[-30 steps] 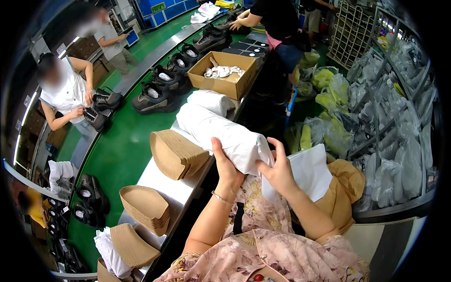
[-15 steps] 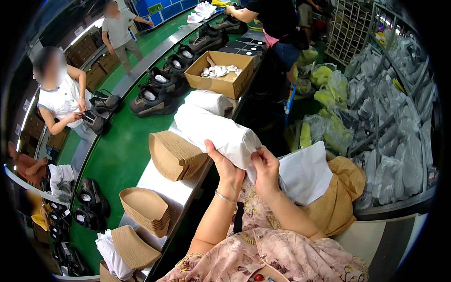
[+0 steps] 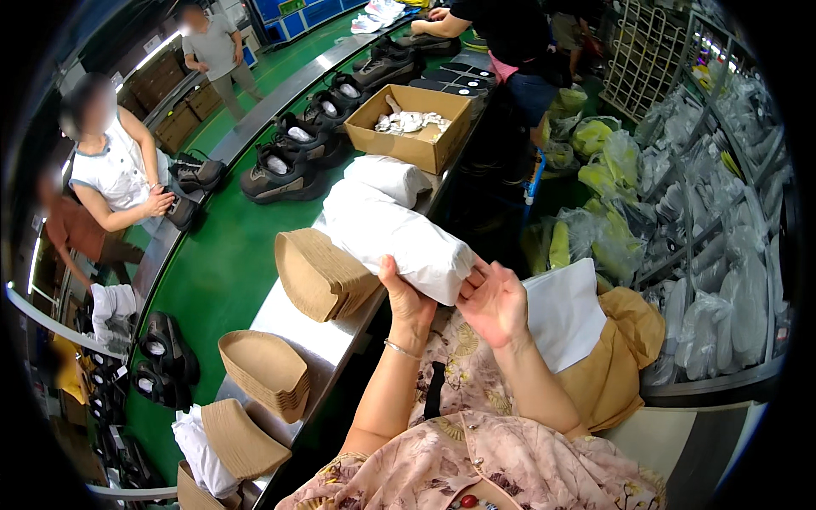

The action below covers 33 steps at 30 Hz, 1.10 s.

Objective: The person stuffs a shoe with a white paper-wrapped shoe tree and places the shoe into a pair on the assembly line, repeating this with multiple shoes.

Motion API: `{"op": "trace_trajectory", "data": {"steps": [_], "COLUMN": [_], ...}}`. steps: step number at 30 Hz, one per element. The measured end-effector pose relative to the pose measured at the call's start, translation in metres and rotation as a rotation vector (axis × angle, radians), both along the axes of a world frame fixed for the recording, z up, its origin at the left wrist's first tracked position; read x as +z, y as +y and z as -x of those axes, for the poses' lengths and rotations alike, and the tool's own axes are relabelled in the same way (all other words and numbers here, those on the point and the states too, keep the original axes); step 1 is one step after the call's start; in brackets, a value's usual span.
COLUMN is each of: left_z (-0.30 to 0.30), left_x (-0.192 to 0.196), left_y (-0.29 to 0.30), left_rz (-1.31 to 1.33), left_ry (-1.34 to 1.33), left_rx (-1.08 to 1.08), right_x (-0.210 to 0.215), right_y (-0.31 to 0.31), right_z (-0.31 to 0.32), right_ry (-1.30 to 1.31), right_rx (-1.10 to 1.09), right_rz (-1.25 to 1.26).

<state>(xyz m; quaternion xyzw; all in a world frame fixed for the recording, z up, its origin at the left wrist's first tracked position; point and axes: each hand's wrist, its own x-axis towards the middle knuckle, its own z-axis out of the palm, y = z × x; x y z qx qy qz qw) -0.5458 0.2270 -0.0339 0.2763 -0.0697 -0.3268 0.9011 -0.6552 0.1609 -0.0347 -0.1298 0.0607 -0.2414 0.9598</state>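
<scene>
A long bundle wrapped in white paper lies slanting before me; its contents are hidden. My left hand grips the near end, thumb up along its side and the fingers out of sight behind or beneath. At the folded end, my right hand has its fingers apart and bent, with the fingertips against the paper. Close behind the bundle sits another white wrapped one. Left of my hands, a stack of brown moulded cardboard inserts stands on the metal ledge.
More inserts stand at the lower left. A carton holds crumpled white paper. Dark shoes line the green belt. White sheets lie on brown paper at my right, near a rack of plastic-bagged pieces. Co-workers stand across the belt and ahead.
My right hand has opened from a pinch on the paper's end and turned its palm up. The bundle's end looks folded flat now. Across the belt, a co-worker's hands have come together.
</scene>
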Motion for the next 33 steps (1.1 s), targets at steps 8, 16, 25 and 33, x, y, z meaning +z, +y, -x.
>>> {"op": "trace_trajectory", "data": {"steps": [8, 16, 25, 33], "left_z": [0.017, 0.016, 0.008, -0.054], "left_x": [-0.024, -0.052, -0.032, 0.052], "left_y": [0.006, -0.010, -0.016, -0.016], "left_rz": [-0.079, -0.162, -0.187, -0.987], "left_ry": [-0.018, -0.166, -0.123, -1.153], "left_rx": [-0.168, -0.049, -0.152, 0.504], "right_x": [0.001, -0.029, -0.011, 0.032], "right_y": [-0.001, -0.011, -0.006, -0.054], "right_z": [-0.007, 0.001, 0.001, -0.014], "right_ry": [0.296, 0.532, 0.615, 0.450], "right_rx": [-0.027, -0.256, -0.586, -0.772], "right_rz": [-0.218, 0.208, 1.199, 1.780]}}
